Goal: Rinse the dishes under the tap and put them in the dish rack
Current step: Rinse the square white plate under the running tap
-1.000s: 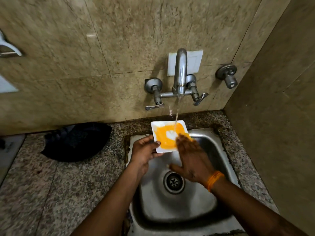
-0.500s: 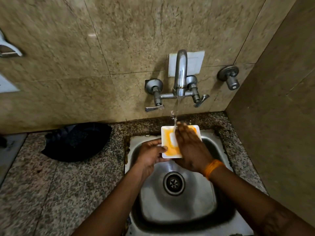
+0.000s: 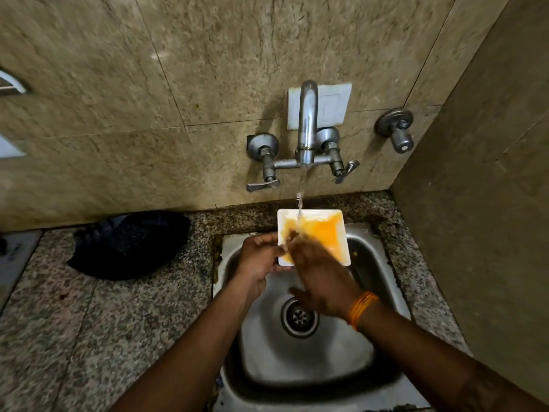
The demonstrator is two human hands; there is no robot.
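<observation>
Head view: your left hand pinches the square plate at its 9 o'clock edge; right hand, open, rubs its face under the tap.

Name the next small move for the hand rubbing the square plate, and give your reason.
Probably sweep the right hand rightward across the square plate: orange residue still coats that side, the tap water lands near the left, and the left hand grips the left edge.
</observation>
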